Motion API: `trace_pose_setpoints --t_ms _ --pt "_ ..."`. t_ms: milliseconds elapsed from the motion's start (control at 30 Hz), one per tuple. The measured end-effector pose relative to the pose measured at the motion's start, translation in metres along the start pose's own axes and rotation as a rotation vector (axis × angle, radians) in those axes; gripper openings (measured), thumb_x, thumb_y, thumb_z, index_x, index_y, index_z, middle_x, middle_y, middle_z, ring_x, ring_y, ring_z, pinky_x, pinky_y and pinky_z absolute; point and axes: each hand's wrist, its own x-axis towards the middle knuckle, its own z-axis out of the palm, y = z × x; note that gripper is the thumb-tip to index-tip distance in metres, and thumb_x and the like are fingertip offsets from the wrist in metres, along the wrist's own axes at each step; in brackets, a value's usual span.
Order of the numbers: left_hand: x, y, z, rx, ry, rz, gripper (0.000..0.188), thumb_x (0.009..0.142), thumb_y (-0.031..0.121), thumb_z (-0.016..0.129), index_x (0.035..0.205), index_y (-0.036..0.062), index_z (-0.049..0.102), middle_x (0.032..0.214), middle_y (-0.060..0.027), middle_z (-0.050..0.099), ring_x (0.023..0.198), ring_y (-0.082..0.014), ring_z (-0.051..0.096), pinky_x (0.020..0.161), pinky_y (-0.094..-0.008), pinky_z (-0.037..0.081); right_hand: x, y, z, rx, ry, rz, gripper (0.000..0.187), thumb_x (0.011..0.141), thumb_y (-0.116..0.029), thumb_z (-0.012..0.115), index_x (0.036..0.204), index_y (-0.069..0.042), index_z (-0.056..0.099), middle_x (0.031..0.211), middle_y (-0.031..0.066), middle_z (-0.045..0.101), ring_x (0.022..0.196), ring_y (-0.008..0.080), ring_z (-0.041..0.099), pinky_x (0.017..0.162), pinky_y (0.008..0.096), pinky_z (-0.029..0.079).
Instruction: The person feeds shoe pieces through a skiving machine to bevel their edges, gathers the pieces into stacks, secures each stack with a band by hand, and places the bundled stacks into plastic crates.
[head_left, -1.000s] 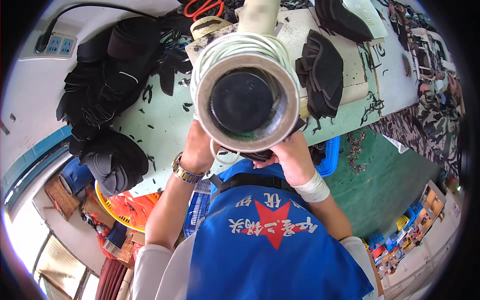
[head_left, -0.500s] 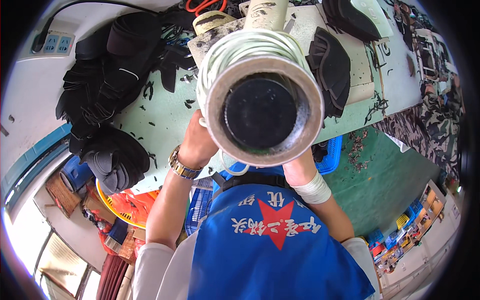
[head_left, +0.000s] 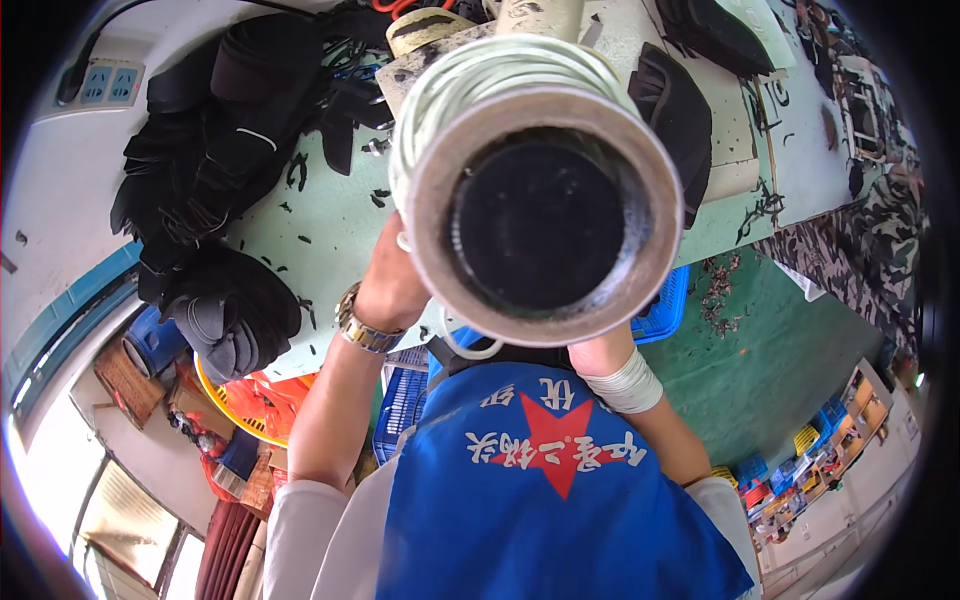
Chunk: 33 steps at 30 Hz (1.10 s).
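Observation:
A round, wide-mouthed metal fitting [head_left: 436, 285] with a black inside fills the upper middle of the view. White cord [head_left: 500, 68] is coiled in several turns behind its rim. My left hand [head_left: 393, 280], with a metal watch [head_left: 365, 322] at the wrist, reaches behind the fitting's left side; its fingers are hidden. Only the wrist end of my right hand [head_left: 600, 352] shows below the rim, and its fingers are hidden too. White cord or bands [head_left: 627, 383] wrap that wrist. Whatever either hand touches cannot be seen. Stacked curved black pieces [head_left: 680, 110] lie just right of the fitting.
Piles of black pieces [head_left: 225, 305] cover the left of the pale green table [head_left: 335, 240], among dark scraps. Below stand a blue basket [head_left: 402, 410] and a yellow basket [head_left: 215, 395] with red-orange bags. Camouflage cloth [head_left: 880, 240] hangs at the right.
The round fitting looks larger and covers more of the right side, as my view has shifted closer to it. Both forearms stay nearly where they were; the fingers remain hidden.

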Motion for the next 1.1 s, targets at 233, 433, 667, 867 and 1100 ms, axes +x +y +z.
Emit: trace_pose_setpoints --t_ms 233,433,667,867,1100 --pt "-0.016 -0.017 0.011 0.393 0.144 0.089 0.045 0.082 0.002 0.063 0.124 -0.0013 0.048 0.112 -0.0108 0.061 0.096 -0.0144 0.059 0.086 -0.0296 0.049 -0.001 0.017 -0.013 -0.046 -0.141 -0.258 0.016 0.083 -0.007 0.063 0.096 0.003 0.063 0.086 0.0057 0.064 0.076 0.0136 0.064 0.059 0.0287 0.058" --pt "-0.017 -0.003 0.034 0.55 0.141 0.255 0.032 0.074 0.003 0.072 0.105 0.0012 0.063 0.099 -0.0065 0.065 0.087 -0.0154 0.06 0.075 -0.0294 0.049 -0.02 0.024 -0.042 -0.028 -0.157 -0.181 0.014 0.085 -0.007 0.062 0.095 0.003 0.063 0.087 0.0064 0.064 0.081 0.0134 0.062 0.063 0.0318 0.058" --pt "-0.009 0.011 0.035 0.053 0.058 -0.189 0.024 0.073 0.005 0.075 0.094 0.0012 0.063 0.089 -0.0044 0.063 0.08 -0.0121 0.058 0.07 -0.0267 0.049 -0.022 0.002 -0.038 0.042 -0.147 -0.012 0.024 0.085 -0.012 0.063 0.104 0.003 0.06 0.102 0.0079 0.061 0.087 0.0129 0.061 0.065 0.0291 0.056" --pt "-0.003 -0.001 0.032 -0.083 0.118 -0.066 0.021 0.076 0.012 0.075 0.09 -0.0019 0.067 0.087 -0.0063 0.068 0.074 -0.0088 0.062 0.066 -0.0223 0.051 -0.006 0.015 -0.038 0.124 -0.245 0.134 0.024 0.084 -0.014 0.065 0.105 -0.002 0.062 0.094 0.0048 0.066 0.084 0.0109 0.063 0.067 0.0262 0.053" --pt "-0.003 0.008 0.029 0.056 0.225 -0.222 0.016 0.084 0.008 0.061 0.087 -0.007 0.064 0.075 -0.0069 0.065 0.057 -0.009 0.058 0.052 -0.0221 0.047 0.001 0.022 -0.03 -0.032 -0.097 0.059 0.024 0.082 -0.017 0.069 0.101 -0.003 0.064 0.089 0.0038 0.066 0.08 0.0099 0.063 0.066 0.025 0.052"
